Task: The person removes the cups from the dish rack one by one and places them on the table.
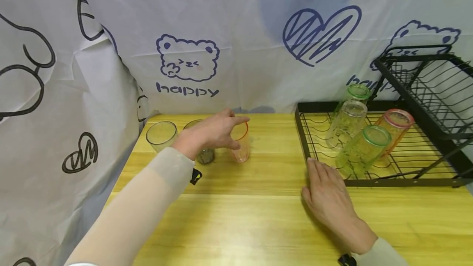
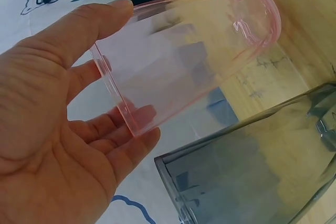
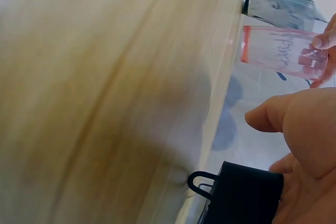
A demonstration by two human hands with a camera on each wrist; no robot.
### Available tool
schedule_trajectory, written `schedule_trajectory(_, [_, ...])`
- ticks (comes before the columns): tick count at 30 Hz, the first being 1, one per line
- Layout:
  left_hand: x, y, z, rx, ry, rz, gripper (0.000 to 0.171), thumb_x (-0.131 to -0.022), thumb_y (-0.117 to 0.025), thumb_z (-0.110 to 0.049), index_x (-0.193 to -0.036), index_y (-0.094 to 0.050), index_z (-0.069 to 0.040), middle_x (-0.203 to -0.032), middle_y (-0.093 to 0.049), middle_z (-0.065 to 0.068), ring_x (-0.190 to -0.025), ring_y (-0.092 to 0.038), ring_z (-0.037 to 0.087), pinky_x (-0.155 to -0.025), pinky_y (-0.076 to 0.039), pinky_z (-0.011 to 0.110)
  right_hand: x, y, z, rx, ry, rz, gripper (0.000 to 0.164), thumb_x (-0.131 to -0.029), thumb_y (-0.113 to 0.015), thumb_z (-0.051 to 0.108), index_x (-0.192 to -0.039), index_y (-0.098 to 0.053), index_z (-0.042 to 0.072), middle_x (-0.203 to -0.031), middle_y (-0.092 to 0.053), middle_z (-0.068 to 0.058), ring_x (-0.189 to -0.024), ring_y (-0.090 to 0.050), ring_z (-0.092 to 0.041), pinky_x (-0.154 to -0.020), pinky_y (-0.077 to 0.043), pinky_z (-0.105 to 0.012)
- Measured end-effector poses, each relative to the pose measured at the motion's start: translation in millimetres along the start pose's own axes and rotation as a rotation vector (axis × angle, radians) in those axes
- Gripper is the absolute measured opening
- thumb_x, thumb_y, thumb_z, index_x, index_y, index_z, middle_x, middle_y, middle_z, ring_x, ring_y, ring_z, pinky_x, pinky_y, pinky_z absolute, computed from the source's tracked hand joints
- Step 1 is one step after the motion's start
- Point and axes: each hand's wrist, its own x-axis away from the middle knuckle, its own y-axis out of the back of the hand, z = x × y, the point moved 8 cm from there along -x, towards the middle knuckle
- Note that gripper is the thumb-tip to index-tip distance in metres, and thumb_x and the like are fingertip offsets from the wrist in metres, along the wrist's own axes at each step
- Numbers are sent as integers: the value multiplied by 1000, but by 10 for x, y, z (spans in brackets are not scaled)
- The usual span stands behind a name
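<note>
My left hand (image 1: 212,132) holds a pink ribbed-looking glass (image 2: 184,56) by its rim, thumb on one side and fingers on the other. The glass stands upright on the table. Beside it stand a dark grey glass (image 2: 236,177) and, further left, a clear glass with a dark rim (image 1: 161,134); my left arm partly hides both. My right hand (image 1: 330,196) rests with its fingers extended against the front left corner of a black wire rack (image 1: 304,134). In the right wrist view its thumb (image 3: 270,114) stands away from the rack's side.
Several tinted glasses stand upside down in the rack: a green glass (image 1: 363,151), a clear glass (image 1: 347,124), an orange-pink glass (image 1: 397,128) and another green one behind. An upper wire shelf (image 1: 439,89) rises at the right. A printed white cloth (image 1: 251,52) hangs behind the wooden table (image 1: 229,225).
</note>
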Motion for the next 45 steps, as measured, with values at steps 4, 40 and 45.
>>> schedule_trajectory(4, [-28, -5, -18, -28, 2, 11, 87, -93, -81, -38, -166, -34, -32, -156, -41, 18, -131, -56, 31, -109, -53, 49, -1, 9, -11, 10, 3, -2, 85, -86, -76, 21, -156, -39, -10, -148, -54, -35, -133, -53, -55, -113, -39, -72])
schedule_trajectory(40, [-23, -27, 82, -19, 97, 77, 97, -91, -85, -33, -169, -26, -31, -169, -28, 19, -152, -40, 37, -122, -39, 56, 0, -29, -19, 10, -34, 55, 85, -89, -76, 21, -157, -36, -9, -149, -53, -35, -136, -51, -53, -118, -35, -70])
schedule_trajectory(45, [-34, -29, 97, -26, 93, 72, 95, -93, -83, -34, -169, -26, -30, -171, -27, 19, -151, -42, 38, -122, -39, 56, 3, -17, -15, 3, -43, 68, 82, -92, -74, 21, -158, -36, -9, -149, -53, -34, -138, -51, -51, -120, -34, -68])
